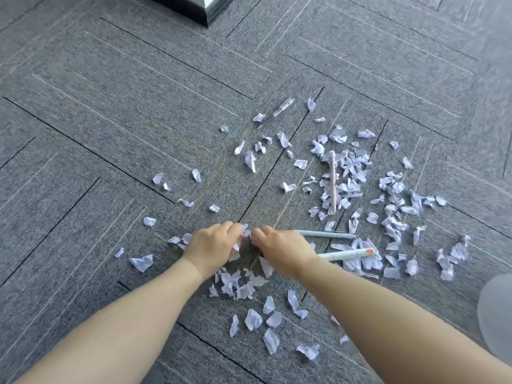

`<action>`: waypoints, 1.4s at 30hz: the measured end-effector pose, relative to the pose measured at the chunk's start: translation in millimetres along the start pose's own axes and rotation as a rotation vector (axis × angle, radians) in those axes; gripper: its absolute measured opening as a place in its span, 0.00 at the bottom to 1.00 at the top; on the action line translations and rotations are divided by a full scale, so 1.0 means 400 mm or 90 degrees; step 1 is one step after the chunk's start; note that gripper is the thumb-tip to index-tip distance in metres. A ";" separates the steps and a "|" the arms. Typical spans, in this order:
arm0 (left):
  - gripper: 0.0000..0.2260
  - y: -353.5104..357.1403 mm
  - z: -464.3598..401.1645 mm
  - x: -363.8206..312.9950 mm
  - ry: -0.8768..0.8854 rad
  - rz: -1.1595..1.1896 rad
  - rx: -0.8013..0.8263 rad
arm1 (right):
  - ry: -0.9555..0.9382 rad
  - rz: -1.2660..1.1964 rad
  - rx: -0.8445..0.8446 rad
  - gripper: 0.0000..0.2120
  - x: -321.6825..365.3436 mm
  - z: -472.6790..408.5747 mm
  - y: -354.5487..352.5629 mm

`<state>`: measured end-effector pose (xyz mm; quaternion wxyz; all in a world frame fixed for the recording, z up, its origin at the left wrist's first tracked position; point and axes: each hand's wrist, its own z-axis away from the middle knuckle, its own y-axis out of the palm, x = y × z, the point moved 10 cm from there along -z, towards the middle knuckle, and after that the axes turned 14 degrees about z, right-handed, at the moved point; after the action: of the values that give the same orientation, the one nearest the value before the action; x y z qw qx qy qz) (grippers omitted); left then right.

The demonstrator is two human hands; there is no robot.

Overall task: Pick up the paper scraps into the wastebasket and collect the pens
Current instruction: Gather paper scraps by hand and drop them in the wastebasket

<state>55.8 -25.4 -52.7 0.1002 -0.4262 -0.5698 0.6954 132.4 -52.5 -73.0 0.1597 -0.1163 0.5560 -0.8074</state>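
Torn white paper scraps point(352, 173) litter grey carpet tiles point(110, 120). Left hand point(212, 246) and right hand point(279, 249), fingers curled, pinch scraps between them, apparently. White pens point(346, 254) lie nearby; no legible writing.

Both bare forearms reach forward from bottom edge, converging toward centre. Left hand point(212, 246) palm down, back of hand up, fingers curled under and pointing right. Right hand point(279, 249) palm down likewise, fingers curled, pointing left. Knuckles of two hands nearly touch, small gap between fingertips. Wrists roughly level, slightly bent inward. Left forearm enters from lower left, right forearm from lower right, steeper and closer to camera. Grip contents under curled fingers unclear.
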 end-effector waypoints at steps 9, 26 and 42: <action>0.12 -0.251 -0.304 -0.322 0.023 0.350 -0.185 | 0.227 -0.178 -0.258 0.08 -0.376 0.251 -0.387; 0.13 0.024 -0.539 -1.425 0.199 0.498 0.185 | 1.063 -0.432 -0.288 0.12 -0.787 1.347 -0.193; 0.11 0.110 -0.608 -0.889 0.017 0.415 0.064 | 0.685 -0.439 -0.591 0.09 -0.738 0.894 -0.360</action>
<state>462.3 -90.1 82.1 -0.0993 -0.5898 -0.3673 0.7123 516.8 -198.3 185.6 -0.4553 0.0698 0.7696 -0.4422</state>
